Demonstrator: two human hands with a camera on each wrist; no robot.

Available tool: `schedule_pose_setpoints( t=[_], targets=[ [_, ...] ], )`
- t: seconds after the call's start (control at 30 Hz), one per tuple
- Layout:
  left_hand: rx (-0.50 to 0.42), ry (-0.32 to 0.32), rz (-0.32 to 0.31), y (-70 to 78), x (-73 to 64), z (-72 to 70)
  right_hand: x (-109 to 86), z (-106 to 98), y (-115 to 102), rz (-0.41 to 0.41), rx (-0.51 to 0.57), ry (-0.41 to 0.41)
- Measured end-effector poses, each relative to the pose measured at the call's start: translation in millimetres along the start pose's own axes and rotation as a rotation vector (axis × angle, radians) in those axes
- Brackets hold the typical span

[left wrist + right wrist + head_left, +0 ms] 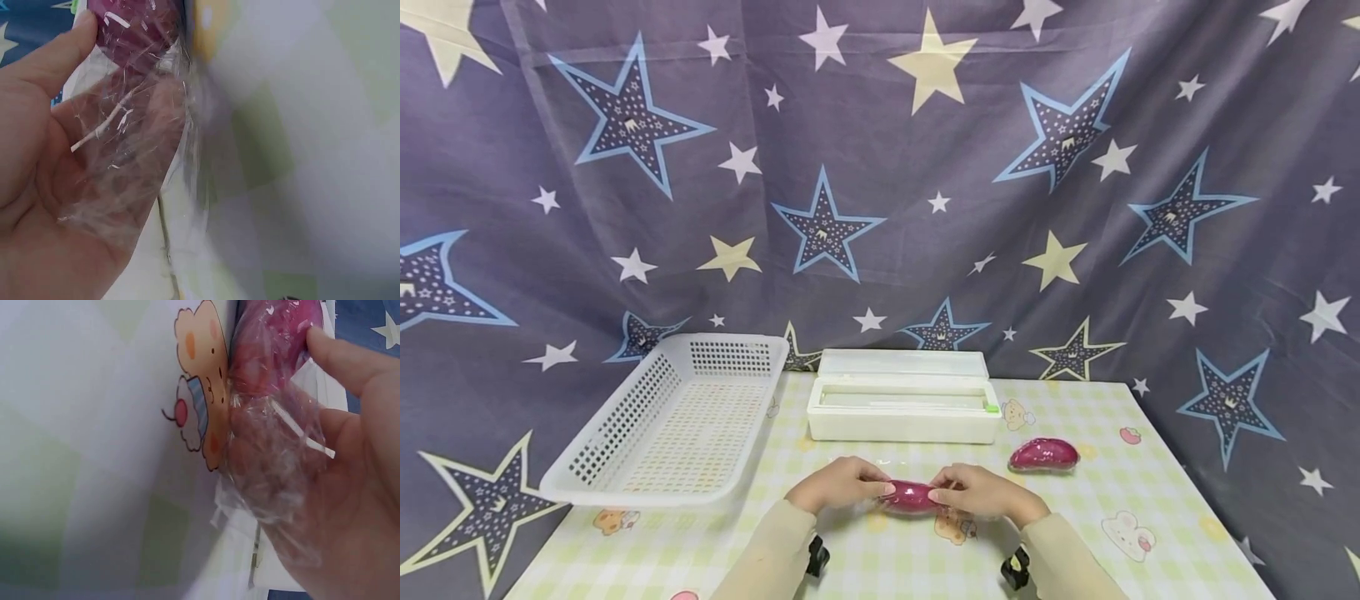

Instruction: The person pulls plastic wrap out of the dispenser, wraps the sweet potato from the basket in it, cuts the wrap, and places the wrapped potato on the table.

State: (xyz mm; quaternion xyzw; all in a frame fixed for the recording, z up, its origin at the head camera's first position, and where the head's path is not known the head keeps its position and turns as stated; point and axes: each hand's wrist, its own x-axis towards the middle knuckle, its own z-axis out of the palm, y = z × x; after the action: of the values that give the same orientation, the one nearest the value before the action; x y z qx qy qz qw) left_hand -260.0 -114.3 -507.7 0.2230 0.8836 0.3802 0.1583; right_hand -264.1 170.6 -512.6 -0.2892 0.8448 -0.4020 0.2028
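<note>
A purple sweet potato [910, 497] in clear plastic film lies crosswise between both hands at the table's front middle. My left hand [844, 483] pinches its left end, the thumb on top and the other fingers behind and below. At the opposite end my right hand [983, 492] grips in the same way. In the left wrist view, loose crumpled film [140, 156] trails from the end over the palm and fingers. More loose film [275, 462] hangs off the other end in the right wrist view. A second wrapped purple sweet potato [1043, 455] rests to the right.
Behind the hands stands a white cling film dispenser [904, 425] with its lid raised and a green slider at its right end. To the left is a white perforated basket [647, 498]. A checked cloth [1120, 492] covers the table, and a starry curtain [880, 133] hangs behind.
</note>
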Motion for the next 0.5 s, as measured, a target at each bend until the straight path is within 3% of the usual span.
schedule_pose_setpoints(
  t=[0.3, 0.5],
  targets=[
    [0.036, 0.086, 0.012, -1.2, 13.3, 0.4, 5.5, -0.1, 4.4, 0.009, -0.020, 0.054],
    [0.115, 0.144, 0.140, -6.2, 23.1, 1.7, 6.8, 3.0, 5.5, 0.000, -0.064, 0.121]
  ],
)
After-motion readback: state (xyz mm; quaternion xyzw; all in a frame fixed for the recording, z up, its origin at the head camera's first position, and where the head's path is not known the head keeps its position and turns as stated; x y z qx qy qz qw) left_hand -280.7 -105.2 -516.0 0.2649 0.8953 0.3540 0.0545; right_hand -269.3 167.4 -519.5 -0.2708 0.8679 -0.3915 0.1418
